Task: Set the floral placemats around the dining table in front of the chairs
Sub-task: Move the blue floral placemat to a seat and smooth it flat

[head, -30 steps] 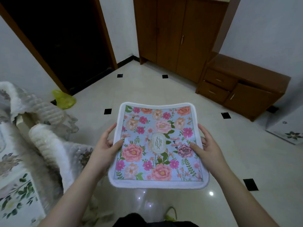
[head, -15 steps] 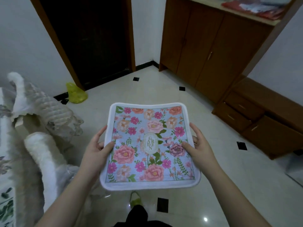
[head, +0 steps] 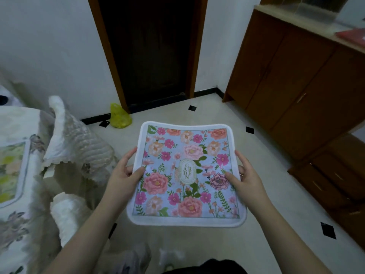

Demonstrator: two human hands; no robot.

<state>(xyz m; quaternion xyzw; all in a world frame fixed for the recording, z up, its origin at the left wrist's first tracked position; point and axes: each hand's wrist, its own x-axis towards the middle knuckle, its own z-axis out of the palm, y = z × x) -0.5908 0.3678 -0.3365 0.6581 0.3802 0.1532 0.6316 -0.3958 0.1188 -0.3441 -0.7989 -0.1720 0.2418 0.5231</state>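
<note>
Currently your left hand [head: 123, 175] and right hand [head: 245, 177] each pinch a side edge of the floral placemat [head: 186, 175] — held level, print up, probably ready to lay — well right of the dining table [head: 11, 194], over bare floor.

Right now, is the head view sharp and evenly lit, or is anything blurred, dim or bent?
Head view: the pink-and-blue floral placemat with white border and both hands, left and right, are fairly sharp; the white quilted chair covers at left are smeared; light is dim; the brown wooden cabinet leans from wide-angle distortion.
</note>
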